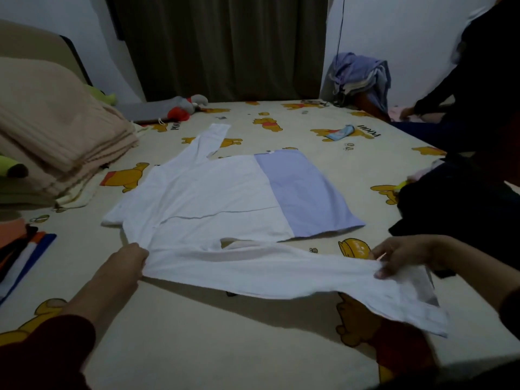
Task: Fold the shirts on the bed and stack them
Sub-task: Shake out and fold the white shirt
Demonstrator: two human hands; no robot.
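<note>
A white long-sleeved shirt [213, 198] with a pale blue lower panel lies spread flat on the bed [197, 327], its hem pointing right. The far sleeve stretches toward the back left. The near sleeve is lifted and pulled taut above the sheet. My left hand [128, 261] grips that sleeve near the shoulder. My right hand [399, 257] pinches it close to the cuff, whose end hangs down past my fingers. A stack of folded clothes [19, 254] in orange, black, white and blue sits at the left edge.
A folded beige blanket [53, 136] lies at the back left, with a stuffed toy [185, 106] behind it. Another person in dark clothes [472, 136] sits on the right side of the bed. Clothes [360, 74] are piled at the back right. The sheet carries a yellow bear print.
</note>
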